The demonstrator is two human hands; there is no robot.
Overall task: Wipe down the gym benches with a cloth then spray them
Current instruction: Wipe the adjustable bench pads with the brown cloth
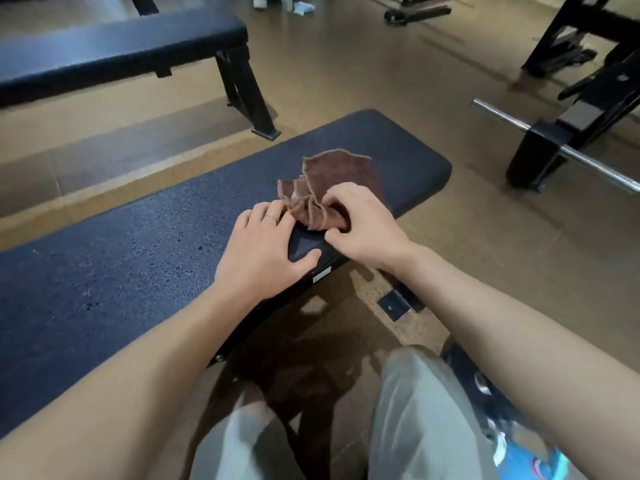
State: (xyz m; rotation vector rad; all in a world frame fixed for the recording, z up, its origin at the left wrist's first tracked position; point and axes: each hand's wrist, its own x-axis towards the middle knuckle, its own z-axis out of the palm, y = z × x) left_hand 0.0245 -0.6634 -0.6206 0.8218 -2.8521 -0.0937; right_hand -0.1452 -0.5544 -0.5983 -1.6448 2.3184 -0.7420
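Note:
A dark blue padded bench [145, 237] runs from lower left to upper right, its top speckled with droplets. A brown cloth [332, 174] lies bunched near the bench's right end. My right hand [363, 226] pinches the cloth's near folds between thumb and fingers. My left hand [266, 247] lies flat on the bench pad beside it, fingers spread, fingertips touching the cloth's left edge, thumb near the bench's front edge.
A second dark bench [114, 46] stands at the upper left on black legs. A chrome bar [571, 154] on a black rack frame juts out at the right. A blue patterned object [533, 459] sits at the bottom right by my leg. Brown floor lies between.

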